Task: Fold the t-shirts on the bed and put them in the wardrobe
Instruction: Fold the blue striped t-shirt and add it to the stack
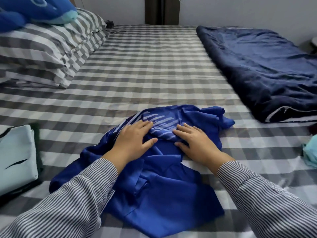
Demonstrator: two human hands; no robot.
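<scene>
Both hands flat on 1 crumpled blue t-shirt (154, 182), palms down, fingers straight and lightly spread, gripping nothing. Left hand (133, 140) sits on the shirt's upper left part, thumb out to the right. Right hand (193, 142) is just beside it to the right, fingertips on the pale striped print near the shirt's far end. Small gap btwn the 2 hands, not touching. 2 striped sleeves (72, 200) cover both forearms to the wrists.

Blue t-shirt lies unfolded and bunched in the near-centre of the bed (145, 69), on the grey-and-white check sheet, w/ loose folds and one flap sticking out far right.

Other items, counted:
- 1 folded pale mint garment (15, 158) at the left edge, lying on top of something dark; what's under it can't be made out.
- 1 bit of light teal cloth (310, 152) at the right edge, mostly cut off.
- 1 navy quilt (267, 66) laid along the right side of the bed, well apart from the shirt.
- Striped pillows (42, 54) stacked far left, at least 2; exact count unclear.
- 1 blue plush toy (34, 11) resting on the pillows.
- 1 small dark object (109, 24) by the far pillow end, too small to ID.
</scene>
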